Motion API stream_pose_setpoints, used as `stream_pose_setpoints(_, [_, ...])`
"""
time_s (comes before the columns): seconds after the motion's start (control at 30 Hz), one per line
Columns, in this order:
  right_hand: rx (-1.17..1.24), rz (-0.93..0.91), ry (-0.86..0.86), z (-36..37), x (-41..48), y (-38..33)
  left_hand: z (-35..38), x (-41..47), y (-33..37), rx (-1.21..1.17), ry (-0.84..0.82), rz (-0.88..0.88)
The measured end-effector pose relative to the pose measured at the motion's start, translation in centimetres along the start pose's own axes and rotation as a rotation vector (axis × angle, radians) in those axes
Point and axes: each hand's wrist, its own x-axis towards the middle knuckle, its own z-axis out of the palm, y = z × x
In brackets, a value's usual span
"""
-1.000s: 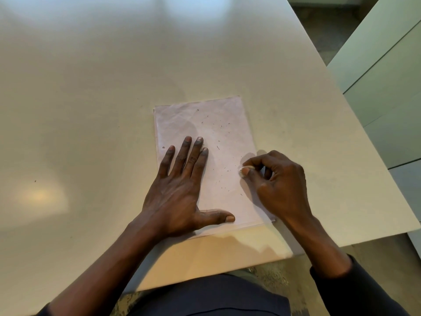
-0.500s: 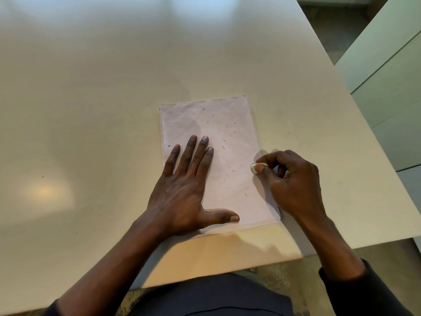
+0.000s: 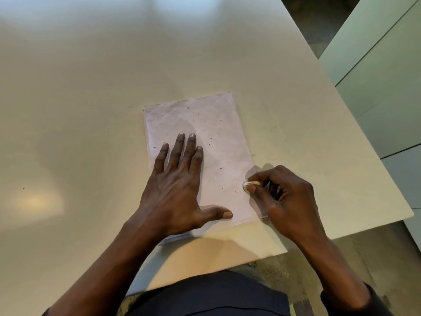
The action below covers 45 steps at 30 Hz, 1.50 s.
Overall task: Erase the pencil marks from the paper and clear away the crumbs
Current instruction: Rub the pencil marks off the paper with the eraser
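Paper [image 3: 218,137], a pale and slightly creased sheet, lies flat on a cream table [image 3: 91,110] close to the near edge, just below the middle of my view. No clear pencil lines show on its bare part, so I judge the erasing to be mostly done, though anything under my hands is hidden. Crumbs [image 3: 210,145], small dark flecks, are scattered from the sheet's 12 o'clock area down toward 5 o'clock, so the clearing away is not yet done. My left hand [image 3: 177,190] lies flat on the sheet's 7 o'clock quarter, fingers straight and close together, thumb spread toward 3 o'clock, pressing the paper down and gripping nothing. My right hand [image 3: 287,201] is at the sheet's 4 o'clock edge, thumb and forefinger pinching a small white eraser [image 3: 249,184] that appears to rest on the paper; the other fingers are curled. A small round mark or hole sits near the sheet's 9 o'clock edge. Beyond the table, at 2 o'clock, stand pale green cabinet fronts [image 3: 387,76].
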Motion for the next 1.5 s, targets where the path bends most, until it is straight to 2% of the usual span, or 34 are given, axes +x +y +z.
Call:
stream_pose_setpoints(0.37, [-0.034, -0.056, -0.017, -0.3, 0.3, 0.1, 1.0, 0.9, 1.8, -0.131, 0.076, 0.013])
stream_pose_setpoints(0.73, [-0.129, -0.152, -0.034, 2.1, 6.9, -1.8, 1.5, 1.0, 1.6, -0.152, 0.081, -0.007])
stream_pose_setpoints(0.9, [-0.093, -0.211, -0.16, 2.2, 5.7, -1.8, 1.5, 1.1, 1.6, -0.156, 0.059, -0.008])
stream_pose_setpoints(1.1, [-0.07, -0.105, -0.028, 1.7, 8.4, -1.5, 1.5, 1.2, 1.7, -0.159, 0.052, -0.018])
stream_pose_setpoints(1.3, [-0.002, -0.233, -0.261, 3.0, 4.5, -3.4, 1.6, 1.1, 1.7, -0.186, 0.1, -0.02])
stream_pose_setpoints(1.5, [-0.025, -0.13, -0.044, 2.9, 6.4, -2.4, 1.6, 1.1, 1.6, -0.178, 0.079, -0.022])
